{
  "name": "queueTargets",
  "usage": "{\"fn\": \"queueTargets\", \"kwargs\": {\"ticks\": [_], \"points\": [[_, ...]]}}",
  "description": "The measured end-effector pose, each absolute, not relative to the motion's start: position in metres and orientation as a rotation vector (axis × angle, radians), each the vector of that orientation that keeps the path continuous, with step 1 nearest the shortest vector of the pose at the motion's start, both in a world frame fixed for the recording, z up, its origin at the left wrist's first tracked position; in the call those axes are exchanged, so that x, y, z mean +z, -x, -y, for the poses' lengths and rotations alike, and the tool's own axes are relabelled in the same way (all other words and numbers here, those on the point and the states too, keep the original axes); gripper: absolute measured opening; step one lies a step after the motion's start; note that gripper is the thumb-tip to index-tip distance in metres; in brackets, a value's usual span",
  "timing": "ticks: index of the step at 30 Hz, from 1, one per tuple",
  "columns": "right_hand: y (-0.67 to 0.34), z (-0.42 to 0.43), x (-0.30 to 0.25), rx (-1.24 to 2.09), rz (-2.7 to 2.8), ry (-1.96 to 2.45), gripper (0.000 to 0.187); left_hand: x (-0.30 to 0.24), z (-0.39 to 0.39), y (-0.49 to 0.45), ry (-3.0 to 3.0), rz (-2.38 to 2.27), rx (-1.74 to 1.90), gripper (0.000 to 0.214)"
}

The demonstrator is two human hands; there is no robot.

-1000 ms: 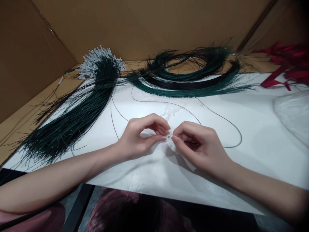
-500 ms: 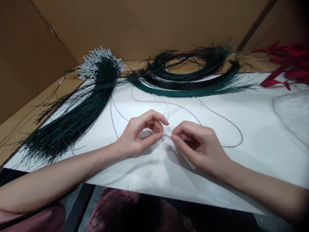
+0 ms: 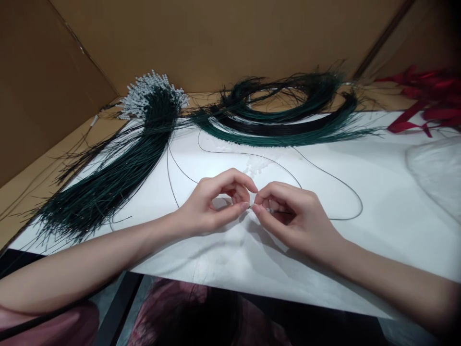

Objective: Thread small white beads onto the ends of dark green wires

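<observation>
My left hand point(image 3: 218, 202) is closed in a pinch of thumb and fingertip on a thin dark cord point(image 3: 360, 202). My right hand point(image 3: 297, 206) pinches at the same spot, its fingertips almost touching the left ones. Tiny whitish pieces point(image 3: 270, 210), too small to name surely, show at the right fingertips along the cord. The fingers hide most of the held stretch. Beyond both hands, the cord loops over a white sheet point(image 3: 223, 259). Small white bits point(image 3: 254, 166) lie scattered just past the fingertips.
A thick bundle of dark green cords point(image 3: 118, 182) with white beaded ends point(image 3: 144, 96) lies at the left. Curved cord bundles point(image 3: 273, 137) rest along the back. Red ribbons point(image 3: 408, 120) and a clear plastic bag point(image 3: 435, 163) are at the right. Cardboard walls point(image 3: 216, 43) enclose the back.
My hands have come closer together, closing the small gap of cord between their fingertips. The whitish pieces now show under the right fingers.
</observation>
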State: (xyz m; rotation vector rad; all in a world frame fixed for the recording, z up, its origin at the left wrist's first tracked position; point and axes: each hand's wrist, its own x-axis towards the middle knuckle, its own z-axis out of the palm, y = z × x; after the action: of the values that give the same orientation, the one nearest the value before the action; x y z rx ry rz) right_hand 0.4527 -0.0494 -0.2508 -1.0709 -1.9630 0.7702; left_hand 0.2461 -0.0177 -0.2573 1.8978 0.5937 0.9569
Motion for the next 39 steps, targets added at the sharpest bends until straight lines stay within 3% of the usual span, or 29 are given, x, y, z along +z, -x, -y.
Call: {"fn": "queueTargets", "kwargs": {"ticks": [29, 34, 39], "points": [[-0.454, 0.048, -0.253, 0.733, 2.036, 1.031, 0.015, -0.257, 0.013, -0.242, -1.918, -0.622, 0.95, 0.022], [-0.454, 0.049, -0.255, 0.744, 2.08, 1.001, 0.013, -0.256, -0.015, -0.238, -2.139, -0.916, 1.006, 0.02], [-0.453, 0.049, -0.256, 0.733, 2.077, 0.978, 0.015, -0.26, -0.035, -0.242, -2.37, -1.116, 0.772, 0.017]]}}
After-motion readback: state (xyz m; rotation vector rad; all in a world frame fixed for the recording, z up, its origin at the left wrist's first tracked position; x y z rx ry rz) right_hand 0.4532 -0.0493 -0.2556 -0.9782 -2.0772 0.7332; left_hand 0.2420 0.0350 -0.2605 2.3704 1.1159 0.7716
